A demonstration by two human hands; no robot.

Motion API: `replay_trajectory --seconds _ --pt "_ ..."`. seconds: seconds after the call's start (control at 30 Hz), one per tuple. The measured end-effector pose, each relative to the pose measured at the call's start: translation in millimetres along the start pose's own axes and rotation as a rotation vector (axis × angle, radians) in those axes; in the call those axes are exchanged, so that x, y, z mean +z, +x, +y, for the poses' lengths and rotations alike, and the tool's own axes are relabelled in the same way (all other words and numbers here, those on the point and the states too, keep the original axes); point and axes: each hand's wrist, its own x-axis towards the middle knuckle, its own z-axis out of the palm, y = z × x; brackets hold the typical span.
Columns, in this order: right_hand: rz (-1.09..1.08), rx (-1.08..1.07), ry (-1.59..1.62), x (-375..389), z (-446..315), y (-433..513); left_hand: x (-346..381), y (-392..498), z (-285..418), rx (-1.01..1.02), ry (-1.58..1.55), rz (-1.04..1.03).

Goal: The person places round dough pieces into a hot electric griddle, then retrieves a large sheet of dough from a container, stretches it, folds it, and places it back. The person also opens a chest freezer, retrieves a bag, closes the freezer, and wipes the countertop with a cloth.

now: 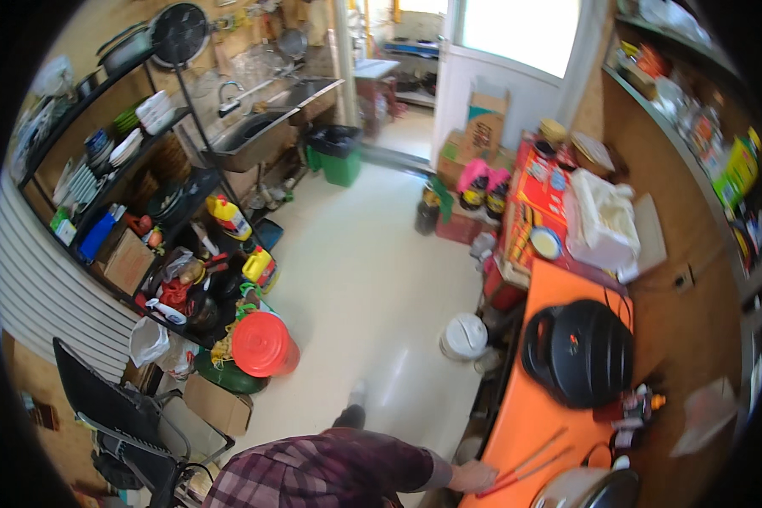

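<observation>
My right hand (473,476) reaches out to the right over the near end of an orange tabletop (514,406). Its fingers close on the red ends of a pair of long chopsticks (536,454), whose darker tips point away from me, slightly apart. A rounded pot or cooker (578,490) stands close by on the right, cut off by the bottom of the picture. Farther along the same top is a black lidded electric appliance (581,352) with a handle. My left hand is out of view; a plaid sleeve and shoulder fill the bottom middle.
Small bottles (635,406) stand along the wall. On the floor are a white lidded bucket (463,336), a red lidded bucket (265,346), a watermelon (232,376) and a green bin (341,162). A folding chair (114,406) and a loaded black rack (193,105) are at left.
</observation>
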Motion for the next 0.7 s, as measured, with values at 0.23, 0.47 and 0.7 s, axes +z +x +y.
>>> replay_trajectory --seconds 0.23,0.47,0.7 --pt "-0.106 -0.086 0.180 77.5 -149.1 220.4 -245.0 -118.3 -64.3 0.221 0.210 -0.192" --pt "-0.450 0.078 0.559 204.6 -306.9 424.1 -416.3 -166.1 -190.6 -0.181 -0.082 0.400" --pt "-0.758 0.240 0.799 332.7 -396.2 590.8 -538.8 -186.1 -266.6 -0.293 -0.473 0.652"
